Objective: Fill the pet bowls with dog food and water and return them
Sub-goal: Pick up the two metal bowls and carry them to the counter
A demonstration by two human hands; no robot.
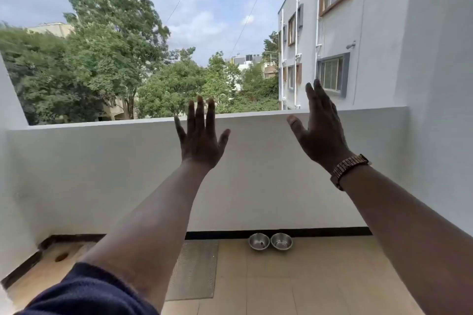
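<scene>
Both arms are raised forward; the left hand and right hand are spread flat and carry nothing. Two round stainless-steel pet bowls are set touching on the tan tiled balcony floor, against the white parapet wall, probably as a fixed feeding spot. They appear unfilled and uncollected.

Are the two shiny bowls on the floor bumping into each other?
Cannot tell. In the head view the left bowl and right bowl sit rim to rim, too small to show contact or gap.
</scene>
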